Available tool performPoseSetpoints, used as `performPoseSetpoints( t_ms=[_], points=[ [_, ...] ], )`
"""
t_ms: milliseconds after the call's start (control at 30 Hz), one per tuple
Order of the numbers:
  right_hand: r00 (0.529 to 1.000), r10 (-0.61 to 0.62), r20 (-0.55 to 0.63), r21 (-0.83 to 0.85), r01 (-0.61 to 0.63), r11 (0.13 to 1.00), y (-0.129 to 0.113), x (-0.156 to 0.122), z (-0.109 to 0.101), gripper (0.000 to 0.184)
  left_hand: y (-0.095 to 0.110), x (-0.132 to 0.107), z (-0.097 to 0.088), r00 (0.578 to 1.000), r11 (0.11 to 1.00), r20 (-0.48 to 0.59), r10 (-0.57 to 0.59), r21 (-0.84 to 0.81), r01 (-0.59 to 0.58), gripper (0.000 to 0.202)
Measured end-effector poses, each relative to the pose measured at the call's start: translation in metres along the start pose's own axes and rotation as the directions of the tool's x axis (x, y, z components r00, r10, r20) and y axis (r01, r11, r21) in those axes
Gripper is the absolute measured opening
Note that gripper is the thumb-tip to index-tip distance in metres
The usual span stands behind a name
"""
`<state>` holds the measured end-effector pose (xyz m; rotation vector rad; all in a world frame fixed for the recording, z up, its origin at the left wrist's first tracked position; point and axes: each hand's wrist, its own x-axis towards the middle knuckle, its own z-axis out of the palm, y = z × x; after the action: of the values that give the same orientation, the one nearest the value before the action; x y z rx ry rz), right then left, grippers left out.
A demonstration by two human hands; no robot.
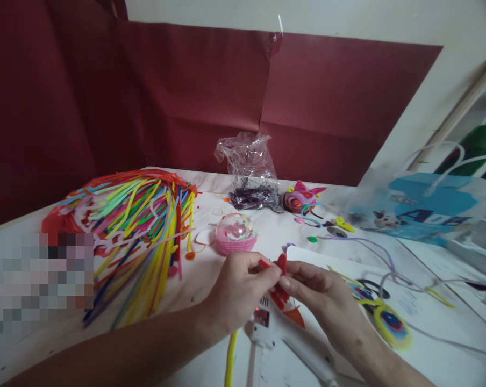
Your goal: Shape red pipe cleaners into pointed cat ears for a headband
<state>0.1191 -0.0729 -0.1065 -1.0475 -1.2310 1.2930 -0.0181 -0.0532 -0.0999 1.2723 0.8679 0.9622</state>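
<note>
"What do the fingers have?"
"A red fuzzy piece (282, 263), pinched from both sides: thumb and forefinger of the left hand (238, 290) nearly meet those of the right hand (326, 293)."
"Room around it?"
"Tight below, with a white device (264, 334) right underneath. A pink-based, clear-domed ball (235, 239) stands just beyond the left hand."
"Sideways?"
"Leftward, white tabletop (197, 285) shows before the loose pipe cleaners (158, 279). Rightward, yellow-rimmed eye shapes (398, 333) crowd the right forearm; a paper sheet (331, 259) edges past behind."
</note>
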Motion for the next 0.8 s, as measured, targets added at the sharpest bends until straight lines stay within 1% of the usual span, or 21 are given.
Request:
performPoseSetpoints(
  t_ms=[100,167,300,433,533,633,733,800],
  points=[
    [1.000,0.015,-0.021,0.037,-0.015,0.999,0.001,0.000,0.001,0.016,0.000,0.002,-0.001,1.000,1.000,-0.015,0.017,0.008,-0.016,0.011],
    [1.000,0.021,-0.013,0.069,-0.020,0.997,0.002,0.000,0.000,0.015,0.000,0.004,-0.002,0.999,0.999,-0.029,0.043,0.027,-0.042,0.008],
    [0.999,0.034,0.034,0.149,-0.039,0.988,0.007,0.000,-0.004,0.010,0.000,0.007,-0.003,0.992,0.990,-0.067,0.104,0.106,-0.096,0.008],
    [0.998,0.046,0.031,0.175,-0.051,0.983,0.009,-0.001,-0.007,0.011,0.000,0.009,-0.005,0.992,0.988,-0.067,0.109,0.114,-0.101,0.009],
    [0.999,0.041,0.021,0.194,-0.044,0.980,0.010,-0.002,-0.007,0.011,0.000,0.010,-0.007,0.994,0.990,-0.053,0.097,0.109,-0.091,0.008],
    [0.999,0.039,0.003,0.230,-0.039,0.972,0.009,-0.001,-0.005,0.011,0.001,0.011,-0.008,0.999,0.992,-0.038,0.021,0.124,-0.016,0.009],
    [1.000,0.025,-0.016,0.260,-0.020,0.965,0.007,0.000,-0.004,0.014,0.005,0.009,-0.007,0.998,0.993,-0.024,-0.062,0.098,0.064,0.009],
    [1.000,0.007,-0.020,0.272,-0.001,0.962,0.006,0.001,-0.003,0.014,0.007,0.008,-0.006,0.997,0.993,-0.028,-0.077,0.083,0.079,0.008]
  ],
)
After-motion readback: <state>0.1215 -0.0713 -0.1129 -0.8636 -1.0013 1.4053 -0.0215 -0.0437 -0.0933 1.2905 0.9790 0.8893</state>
